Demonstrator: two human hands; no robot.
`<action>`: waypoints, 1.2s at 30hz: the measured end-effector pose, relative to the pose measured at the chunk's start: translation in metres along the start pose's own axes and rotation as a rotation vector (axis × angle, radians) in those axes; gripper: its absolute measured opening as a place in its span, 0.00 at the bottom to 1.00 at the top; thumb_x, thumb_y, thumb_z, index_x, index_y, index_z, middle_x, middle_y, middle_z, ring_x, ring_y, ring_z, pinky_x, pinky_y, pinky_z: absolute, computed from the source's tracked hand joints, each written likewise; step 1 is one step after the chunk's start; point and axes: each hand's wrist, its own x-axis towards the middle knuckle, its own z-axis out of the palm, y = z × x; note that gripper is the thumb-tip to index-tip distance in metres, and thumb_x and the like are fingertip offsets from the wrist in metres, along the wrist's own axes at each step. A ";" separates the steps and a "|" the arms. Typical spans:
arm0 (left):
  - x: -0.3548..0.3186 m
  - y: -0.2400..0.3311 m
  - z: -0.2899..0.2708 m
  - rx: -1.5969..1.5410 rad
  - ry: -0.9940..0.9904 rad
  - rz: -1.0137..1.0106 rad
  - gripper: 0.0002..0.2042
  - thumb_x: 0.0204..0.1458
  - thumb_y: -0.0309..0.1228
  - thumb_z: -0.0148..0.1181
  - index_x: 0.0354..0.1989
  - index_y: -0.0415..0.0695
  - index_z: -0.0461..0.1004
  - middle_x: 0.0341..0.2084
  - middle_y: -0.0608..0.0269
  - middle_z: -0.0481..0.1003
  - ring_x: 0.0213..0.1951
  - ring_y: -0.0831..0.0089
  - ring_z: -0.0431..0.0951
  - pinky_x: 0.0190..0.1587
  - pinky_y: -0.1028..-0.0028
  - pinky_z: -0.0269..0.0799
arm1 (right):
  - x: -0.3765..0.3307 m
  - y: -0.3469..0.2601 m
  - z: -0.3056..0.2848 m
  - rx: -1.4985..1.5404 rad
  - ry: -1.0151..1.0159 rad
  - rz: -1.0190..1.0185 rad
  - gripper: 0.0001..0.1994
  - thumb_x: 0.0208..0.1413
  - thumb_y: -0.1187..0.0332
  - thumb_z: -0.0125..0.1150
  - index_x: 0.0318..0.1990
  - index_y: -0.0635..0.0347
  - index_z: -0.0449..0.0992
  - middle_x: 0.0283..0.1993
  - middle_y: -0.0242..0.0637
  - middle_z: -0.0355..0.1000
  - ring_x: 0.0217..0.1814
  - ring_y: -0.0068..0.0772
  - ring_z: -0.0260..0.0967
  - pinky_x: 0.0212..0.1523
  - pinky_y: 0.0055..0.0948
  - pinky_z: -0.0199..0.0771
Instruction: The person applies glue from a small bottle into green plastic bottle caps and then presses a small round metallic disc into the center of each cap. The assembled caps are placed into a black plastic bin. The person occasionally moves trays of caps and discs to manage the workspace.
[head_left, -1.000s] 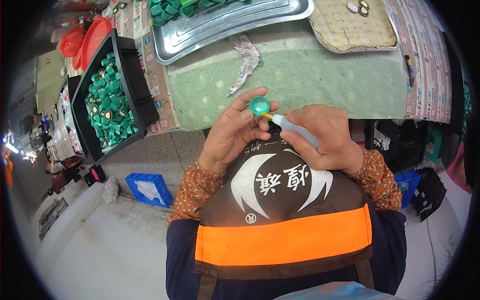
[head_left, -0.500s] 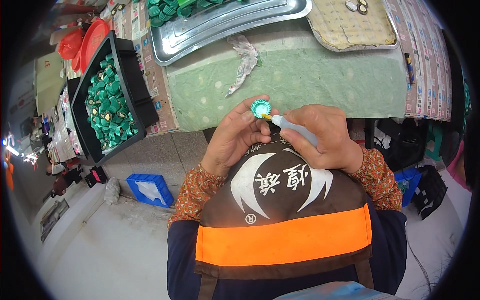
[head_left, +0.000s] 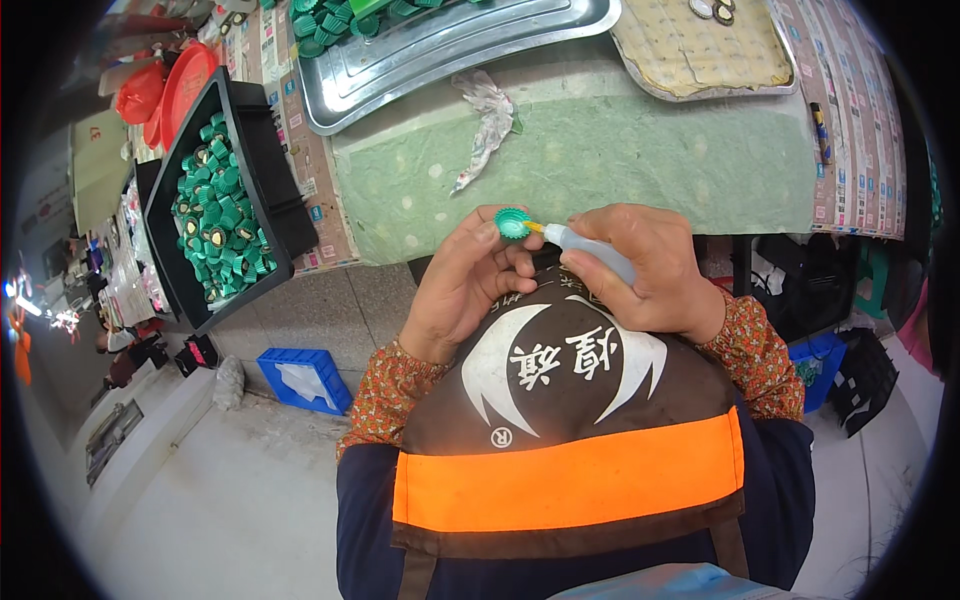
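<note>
Between the fingertips of my left hand (head_left: 462, 275) is a green crimped bottle cap (head_left: 513, 223), its hollow side tilted up toward me. My right hand (head_left: 650, 270) is closed round a pale squeeze bottle (head_left: 596, 254) with a yellow nozzle tip. That tip points left and sits at the cap's right rim; whether it touches cannot be told. Both hands are over my brown apron, just off the table's near edge. A crumpled, stained cloth or tissue (head_left: 487, 128) lies on the green table cover (head_left: 620, 165) beyond them.
A black bin (head_left: 278, 190) of green caps stands at the left. Far on the table are a metal tray (head_left: 450, 60) with more green caps behind it and a yellowish lined tray (head_left: 690, 55) with a few round pieces. A pen-like stick (head_left: 821, 134) lies at the right.
The cap has shifted slightly left and down and tipped over more. The bottle's tip has moved from over the cap's lower edge to its right rim.
</note>
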 end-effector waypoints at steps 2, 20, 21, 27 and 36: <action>-0.001 0.001 0.001 0.061 0.030 0.026 0.16 0.67 0.37 0.51 0.57 0.39 0.66 0.46 0.53 0.76 0.40 0.74 0.79 0.44 0.71 0.83 | -0.001 0.001 0.000 -0.007 0.000 0.011 0.13 0.51 0.74 0.71 0.42 0.64 0.75 0.35 0.45 0.79 0.30 0.43 0.79 0.29 0.34 0.76; -0.006 0.005 0.006 0.736 0.218 0.667 0.21 0.57 0.12 0.54 0.57 0.44 0.61 0.59 0.51 0.68 0.53 0.72 0.74 0.53 0.68 0.79 | 0.021 0.031 0.005 0.265 0.174 0.426 0.12 0.64 0.64 0.62 0.45 0.64 0.74 0.37 0.43 0.77 0.37 0.30 0.74 0.40 0.30 0.74; -0.005 0.007 0.002 0.779 0.204 0.732 0.21 0.58 0.12 0.54 0.58 0.44 0.61 0.60 0.50 0.67 0.53 0.71 0.75 0.54 0.67 0.79 | 0.025 0.032 0.008 0.253 0.167 0.434 0.11 0.64 0.64 0.62 0.45 0.64 0.74 0.37 0.43 0.77 0.38 0.33 0.75 0.40 0.31 0.74; -0.005 0.022 -0.005 0.718 0.233 0.843 0.21 0.59 0.15 0.54 0.59 0.46 0.61 0.59 0.49 0.69 0.50 0.69 0.77 0.53 0.65 0.80 | 0.037 0.046 0.033 -0.183 0.209 0.211 0.10 0.58 0.65 0.64 0.43 0.59 0.76 0.37 0.45 0.74 0.40 0.51 0.70 0.41 0.45 0.70; -0.007 0.020 -0.010 0.494 0.248 0.606 0.20 0.63 0.24 0.53 0.62 0.45 0.61 0.58 0.50 0.70 0.48 0.70 0.77 0.51 0.65 0.80 | 0.057 0.080 -0.027 -0.652 0.450 -0.005 0.08 0.55 0.70 0.64 0.42 0.55 0.77 0.35 0.39 0.69 0.41 0.46 0.66 0.43 0.43 0.68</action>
